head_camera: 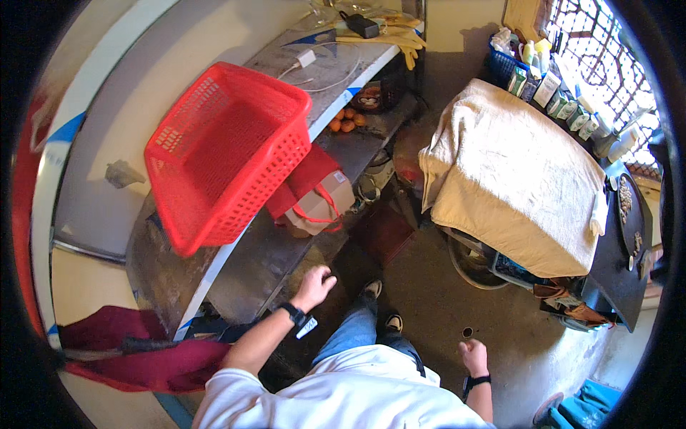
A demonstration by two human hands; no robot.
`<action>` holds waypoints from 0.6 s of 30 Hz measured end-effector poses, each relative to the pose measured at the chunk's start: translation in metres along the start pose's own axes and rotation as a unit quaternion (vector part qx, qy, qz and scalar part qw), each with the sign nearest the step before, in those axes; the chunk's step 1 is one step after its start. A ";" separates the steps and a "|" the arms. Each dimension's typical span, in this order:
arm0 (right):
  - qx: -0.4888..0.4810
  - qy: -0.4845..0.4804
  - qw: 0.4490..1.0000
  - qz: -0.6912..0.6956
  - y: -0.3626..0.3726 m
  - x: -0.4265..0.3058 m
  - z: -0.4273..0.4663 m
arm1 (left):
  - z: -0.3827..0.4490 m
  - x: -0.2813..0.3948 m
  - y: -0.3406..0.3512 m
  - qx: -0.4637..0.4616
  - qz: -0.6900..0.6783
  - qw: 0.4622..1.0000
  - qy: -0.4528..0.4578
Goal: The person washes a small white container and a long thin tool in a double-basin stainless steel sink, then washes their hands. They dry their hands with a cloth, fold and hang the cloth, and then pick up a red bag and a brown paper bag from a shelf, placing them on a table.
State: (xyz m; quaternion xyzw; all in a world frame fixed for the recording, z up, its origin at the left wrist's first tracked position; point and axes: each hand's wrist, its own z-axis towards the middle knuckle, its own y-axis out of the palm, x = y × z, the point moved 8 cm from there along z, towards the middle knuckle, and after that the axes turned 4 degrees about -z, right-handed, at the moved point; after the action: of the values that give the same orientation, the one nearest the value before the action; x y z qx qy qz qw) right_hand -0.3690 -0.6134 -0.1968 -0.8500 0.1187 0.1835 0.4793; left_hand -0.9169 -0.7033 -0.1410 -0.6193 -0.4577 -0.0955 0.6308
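My left hand (316, 289) hangs loosely curled with nothing in it, the thumb apart from the fingers and a black band on the wrist. It is over the floor beside the lower shelf (244, 268). Near it stands a red and tan carrier bag (316, 206) with red handles. Above the bag, a red plastic basket (230, 155) rests on the upper shelf, its visible inside bare. My right hand (474, 358), also with a banded wrist, is closed into a loose fist on the other side of my body. It touches nothing that I can see.
A beige cloth (514, 161) covers a bulky block at the right. Beyond it are cartons (546, 88) and a blue basket (501, 61). A metal basin (471, 263) sits under the cloth's edge. Maroon fabric (144, 354) hangs at the left; oranges (347, 120) lie on the lower shelf.
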 end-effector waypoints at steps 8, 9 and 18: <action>0.043 0.206 0.970 0.125 0.010 0.038 -0.071 | 0.193 -0.046 0.006 0.155 0.164 0.974 0.018; 0.027 0.212 0.972 0.097 0.014 0.031 -0.072 | 0.213 -0.051 0.008 0.142 0.232 0.962 -0.026; -0.047 0.258 0.949 0.178 0.051 -0.034 -0.044 | 0.280 -0.026 0.018 0.120 0.275 0.953 -0.035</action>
State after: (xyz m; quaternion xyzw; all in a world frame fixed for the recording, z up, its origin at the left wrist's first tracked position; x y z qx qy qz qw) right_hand -0.4100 -0.6765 -0.2003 -0.8547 0.3789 0.0459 0.3518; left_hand -1.0481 -0.4674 -0.2234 -0.6437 -0.2997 0.1590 0.6860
